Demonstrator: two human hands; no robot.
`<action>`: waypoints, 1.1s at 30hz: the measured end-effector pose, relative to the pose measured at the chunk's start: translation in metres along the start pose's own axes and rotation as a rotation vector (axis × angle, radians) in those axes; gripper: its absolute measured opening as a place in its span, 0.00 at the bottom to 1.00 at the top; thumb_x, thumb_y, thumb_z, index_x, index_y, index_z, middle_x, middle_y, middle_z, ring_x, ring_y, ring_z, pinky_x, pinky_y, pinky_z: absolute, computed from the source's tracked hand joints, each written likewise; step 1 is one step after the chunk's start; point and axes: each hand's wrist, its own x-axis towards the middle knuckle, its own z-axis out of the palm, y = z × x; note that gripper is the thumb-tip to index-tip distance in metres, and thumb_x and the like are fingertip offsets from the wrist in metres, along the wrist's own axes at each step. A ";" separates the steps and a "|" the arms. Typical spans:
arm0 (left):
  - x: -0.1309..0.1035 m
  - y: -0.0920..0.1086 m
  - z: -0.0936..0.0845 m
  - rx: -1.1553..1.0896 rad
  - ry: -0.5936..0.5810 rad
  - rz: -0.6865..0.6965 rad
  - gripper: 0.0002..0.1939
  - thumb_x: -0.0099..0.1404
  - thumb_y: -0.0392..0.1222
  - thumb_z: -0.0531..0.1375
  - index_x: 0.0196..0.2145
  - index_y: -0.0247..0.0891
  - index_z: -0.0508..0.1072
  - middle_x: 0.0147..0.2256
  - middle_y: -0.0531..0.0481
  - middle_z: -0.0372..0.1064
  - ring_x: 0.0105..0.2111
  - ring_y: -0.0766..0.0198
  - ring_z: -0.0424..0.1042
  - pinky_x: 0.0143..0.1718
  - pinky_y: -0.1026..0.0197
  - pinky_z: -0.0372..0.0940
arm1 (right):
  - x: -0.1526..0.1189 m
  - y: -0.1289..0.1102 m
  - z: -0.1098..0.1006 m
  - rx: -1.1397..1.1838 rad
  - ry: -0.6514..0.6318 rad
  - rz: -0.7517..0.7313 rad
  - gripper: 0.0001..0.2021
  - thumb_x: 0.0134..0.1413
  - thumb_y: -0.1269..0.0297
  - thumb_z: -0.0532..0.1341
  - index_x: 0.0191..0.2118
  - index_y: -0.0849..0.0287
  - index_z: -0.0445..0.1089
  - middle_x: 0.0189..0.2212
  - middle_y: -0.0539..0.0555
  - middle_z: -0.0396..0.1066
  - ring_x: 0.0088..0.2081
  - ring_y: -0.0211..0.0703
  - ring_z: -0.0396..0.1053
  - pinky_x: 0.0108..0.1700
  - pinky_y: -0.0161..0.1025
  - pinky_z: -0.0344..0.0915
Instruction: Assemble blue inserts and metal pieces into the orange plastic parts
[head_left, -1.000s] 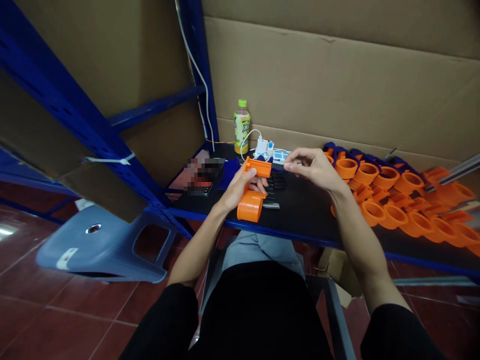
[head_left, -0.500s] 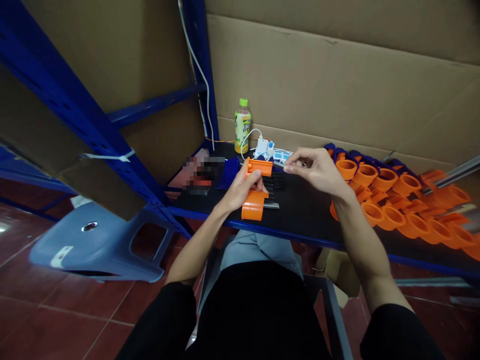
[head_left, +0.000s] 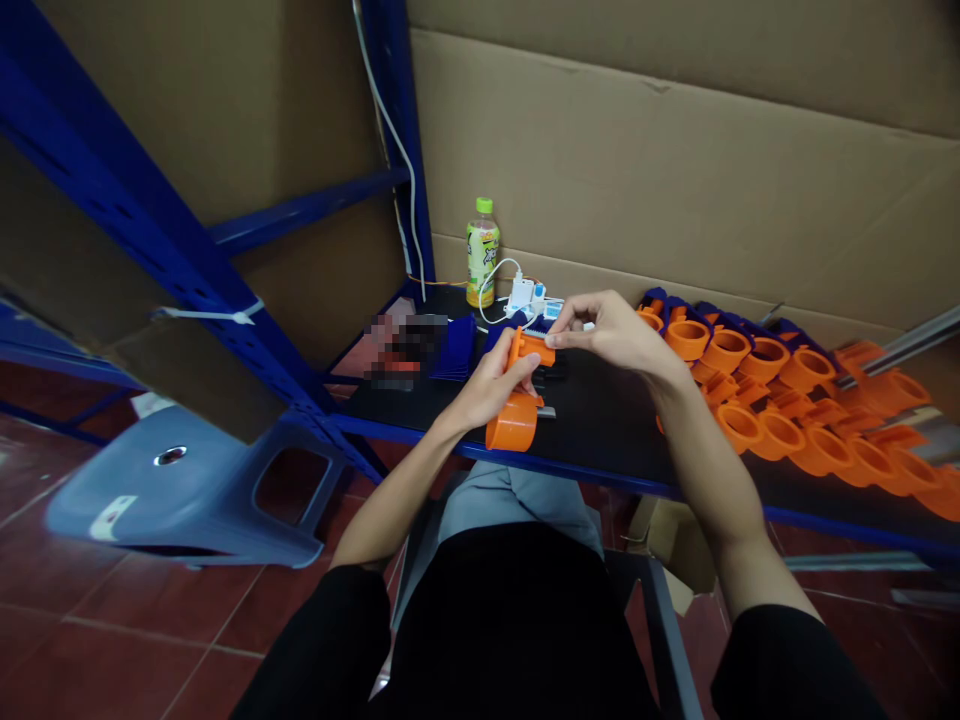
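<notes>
My left hand [head_left: 489, 386] is closed round an orange plastic part [head_left: 511, 424], which has a wide ring at its lower end and a channelled block at its upper end. Between the thumb and fingertips of my right hand [head_left: 611, 332] is a thin grey toothed strip [head_left: 535, 334]. The strip lies against the upper block of the orange part; whether it sits inside the channel I cannot tell. Black pieces [head_left: 556, 364] lie on the black shelf top behind my left hand, partly hidden. A short grey bar [head_left: 548, 412] shows beside the orange ring.
Rows of similar orange ringed parts [head_left: 825, 450] fill the right side of the shelf. Dark blue sheets [head_left: 453, 350], a drink bottle [head_left: 482, 255] and a white power strip with plugs [head_left: 523, 297] stand behind. A blue upright [head_left: 187, 270] and a stool [head_left: 187, 480] are at left.
My right hand has moved left, bringing the grey strip from beside the orange part against its upper block. My left hand has shifted slightly right and tilted the part.
</notes>
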 end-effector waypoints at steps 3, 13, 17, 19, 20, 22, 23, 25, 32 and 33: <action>0.001 0.002 0.001 -0.022 0.008 -0.036 0.22 0.69 0.59 0.63 0.46 0.41 0.63 0.24 0.60 0.67 0.24 0.66 0.75 0.30 0.62 0.72 | 0.010 0.003 0.005 -0.009 0.003 -0.035 0.16 0.51 0.52 0.73 0.29 0.62 0.78 0.25 0.50 0.71 0.28 0.34 0.58 0.33 0.36 0.54; 0.009 0.010 -0.011 -0.046 0.126 -0.093 0.22 0.67 0.57 0.65 0.47 0.37 0.69 0.33 0.51 0.78 0.24 0.66 0.78 0.25 0.66 0.71 | 0.018 0.056 0.023 0.075 0.139 -0.072 0.23 0.62 0.42 0.63 0.38 0.60 0.79 0.36 0.55 0.78 0.38 0.41 0.70 0.42 0.37 0.64; 0.010 0.011 -0.020 -0.085 0.193 -0.108 0.21 0.68 0.57 0.64 0.46 0.36 0.70 0.38 0.46 0.80 0.25 0.65 0.79 0.24 0.66 0.70 | 0.011 0.101 0.016 -0.218 0.202 -0.007 0.15 0.66 0.54 0.61 0.40 0.60 0.80 0.40 0.57 0.80 0.40 0.44 0.72 0.46 0.39 0.64; 0.011 0.011 -0.022 -0.104 0.206 -0.117 0.21 0.68 0.56 0.63 0.46 0.36 0.71 0.38 0.45 0.80 0.25 0.65 0.79 0.24 0.66 0.71 | 0.004 0.120 0.011 -0.379 0.137 0.067 0.09 0.65 0.61 0.63 0.42 0.60 0.80 0.42 0.57 0.80 0.41 0.43 0.72 0.46 0.39 0.64; 0.012 0.011 -0.022 -0.110 0.212 -0.119 0.20 0.68 0.56 0.63 0.47 0.36 0.71 0.38 0.45 0.80 0.25 0.65 0.79 0.24 0.66 0.71 | 0.000 0.127 0.010 -0.425 0.076 0.104 0.08 0.63 0.63 0.64 0.43 0.59 0.79 0.41 0.56 0.80 0.40 0.42 0.73 0.44 0.38 0.63; 0.013 0.010 -0.021 -0.119 0.215 -0.124 0.20 0.68 0.55 0.63 0.47 0.36 0.70 0.38 0.46 0.80 0.25 0.65 0.80 0.25 0.66 0.72 | -0.007 0.136 0.010 -0.469 -0.044 0.154 0.08 0.61 0.64 0.67 0.45 0.58 0.79 0.41 0.55 0.80 0.39 0.40 0.73 0.41 0.35 0.62; 0.013 0.009 -0.020 -0.127 0.214 -0.128 0.20 0.68 0.55 0.64 0.47 0.36 0.70 0.37 0.46 0.80 0.25 0.65 0.80 0.24 0.66 0.72 | -0.009 0.139 0.011 -0.487 -0.086 0.167 0.09 0.60 0.64 0.69 0.45 0.57 0.78 0.41 0.54 0.80 0.39 0.40 0.73 0.40 0.35 0.61; 0.013 0.009 -0.019 -0.140 0.208 -0.137 0.21 0.67 0.55 0.65 0.47 0.36 0.69 0.37 0.46 0.80 0.24 0.65 0.80 0.24 0.66 0.72 | -0.012 0.141 0.013 -0.547 -0.132 0.170 0.10 0.59 0.63 0.71 0.45 0.56 0.78 0.42 0.53 0.79 0.39 0.39 0.73 0.38 0.34 0.60; 0.012 0.010 -0.018 -0.153 0.204 -0.149 0.21 0.66 0.55 0.66 0.47 0.36 0.69 0.39 0.46 0.80 0.25 0.64 0.80 0.25 0.65 0.73 | -0.011 0.140 0.018 -0.630 -0.199 0.171 0.12 0.56 0.65 0.72 0.46 0.55 0.77 0.45 0.53 0.78 0.40 0.40 0.71 0.36 0.35 0.56; 0.012 0.010 -0.019 -0.157 0.201 -0.148 0.21 0.66 0.55 0.66 0.47 0.37 0.69 0.40 0.46 0.80 0.25 0.64 0.80 0.24 0.65 0.73 | -0.011 0.141 0.017 -0.622 -0.195 0.177 0.12 0.55 0.66 0.72 0.46 0.56 0.78 0.44 0.53 0.78 0.39 0.40 0.71 0.36 0.35 0.56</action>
